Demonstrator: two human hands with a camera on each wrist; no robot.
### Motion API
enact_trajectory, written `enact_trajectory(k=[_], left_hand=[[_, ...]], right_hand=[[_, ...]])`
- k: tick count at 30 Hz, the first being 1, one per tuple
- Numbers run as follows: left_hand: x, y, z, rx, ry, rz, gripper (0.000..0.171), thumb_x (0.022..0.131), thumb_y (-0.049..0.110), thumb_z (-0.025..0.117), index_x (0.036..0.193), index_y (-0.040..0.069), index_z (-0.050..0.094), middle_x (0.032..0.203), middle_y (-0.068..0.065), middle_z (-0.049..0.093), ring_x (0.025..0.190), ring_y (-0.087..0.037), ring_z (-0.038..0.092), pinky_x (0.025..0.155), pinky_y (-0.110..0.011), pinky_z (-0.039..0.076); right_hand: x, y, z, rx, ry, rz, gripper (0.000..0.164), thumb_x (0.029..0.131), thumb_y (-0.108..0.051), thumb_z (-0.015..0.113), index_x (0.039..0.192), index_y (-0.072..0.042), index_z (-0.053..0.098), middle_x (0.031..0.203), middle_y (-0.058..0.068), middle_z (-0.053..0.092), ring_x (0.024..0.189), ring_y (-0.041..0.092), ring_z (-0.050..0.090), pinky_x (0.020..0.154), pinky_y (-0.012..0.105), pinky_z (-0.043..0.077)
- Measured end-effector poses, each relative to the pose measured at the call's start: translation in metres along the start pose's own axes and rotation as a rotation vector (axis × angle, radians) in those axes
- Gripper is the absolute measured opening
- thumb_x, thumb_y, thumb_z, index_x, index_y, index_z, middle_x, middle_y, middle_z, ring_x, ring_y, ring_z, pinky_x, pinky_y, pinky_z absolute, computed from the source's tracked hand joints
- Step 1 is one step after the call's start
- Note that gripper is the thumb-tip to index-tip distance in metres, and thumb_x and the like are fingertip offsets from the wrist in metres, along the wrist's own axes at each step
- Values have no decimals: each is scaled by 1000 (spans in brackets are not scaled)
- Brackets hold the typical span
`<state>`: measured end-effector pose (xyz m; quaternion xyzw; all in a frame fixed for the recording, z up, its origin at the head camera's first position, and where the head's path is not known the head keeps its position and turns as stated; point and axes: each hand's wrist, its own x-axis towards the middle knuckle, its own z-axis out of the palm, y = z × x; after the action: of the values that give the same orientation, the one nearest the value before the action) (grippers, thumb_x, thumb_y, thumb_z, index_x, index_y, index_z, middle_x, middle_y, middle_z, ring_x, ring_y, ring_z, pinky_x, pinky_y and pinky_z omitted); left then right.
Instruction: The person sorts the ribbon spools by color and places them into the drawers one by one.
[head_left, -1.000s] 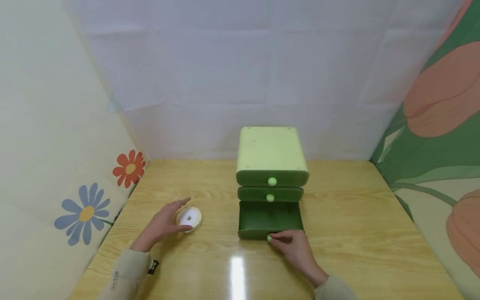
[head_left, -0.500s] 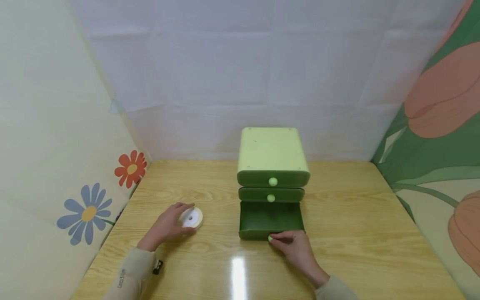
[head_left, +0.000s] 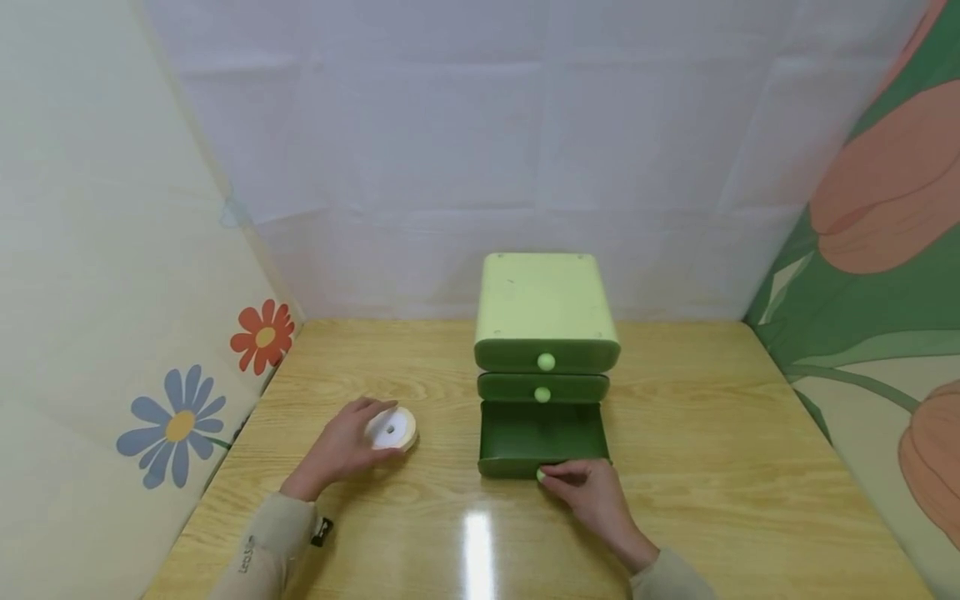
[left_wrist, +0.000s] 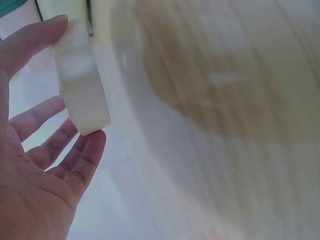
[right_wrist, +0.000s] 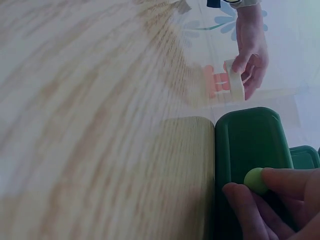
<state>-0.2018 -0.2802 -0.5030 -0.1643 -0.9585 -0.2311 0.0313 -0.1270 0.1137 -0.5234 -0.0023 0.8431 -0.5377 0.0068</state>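
My left hand grips a roll of cream ribbon with a white face and a small centre hole. In the left wrist view the thumb and fingertips hold the ribbon roll by its edge. The right wrist view shows it off the table, standing on edge. My right hand pinches the round light-green knob of the bottom drawer, which is pulled out with its dark green inside bare. That drawer belongs to a small cabinet with a pale green top.
Above the bottom drawer are the middle drawer and the top drawer, each with a knob. The wooden table meets a white cloth behind and flower-printed cloths on both sides.
My left hand has closed around the ribbon roll, lifted it and shifted it slightly right toward the cabinet. The right hand stays on the knob, with the drawer unmoved.
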Motion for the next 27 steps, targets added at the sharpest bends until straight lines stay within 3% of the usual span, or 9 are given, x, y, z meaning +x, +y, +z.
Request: enact_trajectory(k=[6,16,22,27], left_hand=[[5,21,-1,-30,37,66,78,73,38,95,139,10,65,127,-14,66,116,-35,63,96,-56,54],[15,62,-3,-113,24,173,74,75,39,93,140,16,66,132,-8,63,117,-28,62,93,-48,54],[22,80,2,-126,36,275,73,75,38,93,139,16,66,134,-8,63,118,-27,61,92,-47,55],[28,95,8,-148,16,322,72,74,36,94,138,16,67,135,-9,63,120,-27,60,94,-47,55]], right_hand=[[-1,-2,0,22,1,12,8,83,-13,87,91,-15,85,91,1,81,92,14,74,79,21,59],[0,-2,0,39,2,1,8,83,-13,87,91,-14,85,91,3,81,91,15,75,77,22,61],[1,-1,0,43,1,0,7,84,-12,86,91,-14,85,91,3,81,90,13,75,76,20,60],[1,-1,0,36,0,2,7,83,-11,87,90,-13,85,90,3,81,88,12,75,75,19,59]])
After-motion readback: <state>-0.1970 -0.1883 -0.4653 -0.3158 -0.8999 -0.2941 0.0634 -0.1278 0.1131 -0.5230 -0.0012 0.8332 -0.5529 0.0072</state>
